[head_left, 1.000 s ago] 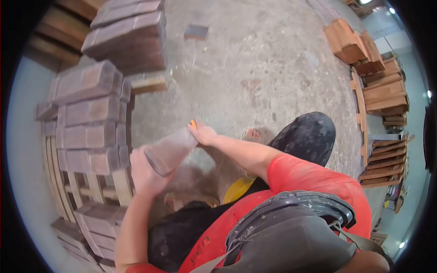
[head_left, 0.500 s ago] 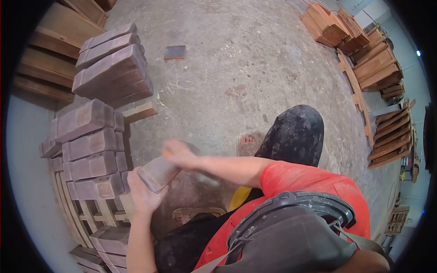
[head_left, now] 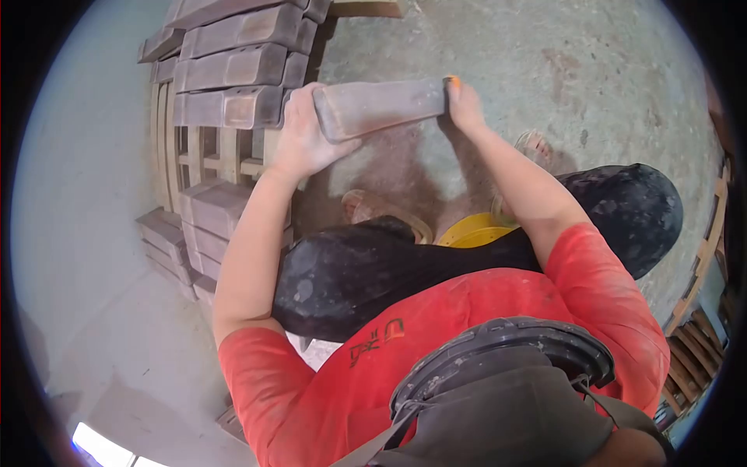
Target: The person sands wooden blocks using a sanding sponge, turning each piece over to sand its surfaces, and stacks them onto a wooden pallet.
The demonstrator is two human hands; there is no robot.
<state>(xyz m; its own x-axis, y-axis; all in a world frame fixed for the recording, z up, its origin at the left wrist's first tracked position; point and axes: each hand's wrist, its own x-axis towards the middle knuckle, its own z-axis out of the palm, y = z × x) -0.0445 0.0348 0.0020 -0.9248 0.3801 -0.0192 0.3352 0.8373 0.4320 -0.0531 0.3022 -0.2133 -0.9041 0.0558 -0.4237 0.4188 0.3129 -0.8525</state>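
A long dusty grey-brown block with rounded edges is held up in front of my knees, lying almost level. My left hand grips its left end, the thumb below and the fingers around the side. At the far right end, my right hand holds the block; its fingers behind the block are partly hidden. Something small and orange shows at the right fingertips, too small to name. Just left of my left hand, similar blocks are stacked on a wooden pallet.
More blocks form a lower stack beside my left forearm. Between my legs is a round yellow object. A light wooden beam lies at the top, and slatted wood stands at the lower right. A pale wall runs along the left.
My view has turned toward the left stack. The block has gone from slanted to nearly level, and my right hand has moved from its top to its right end.
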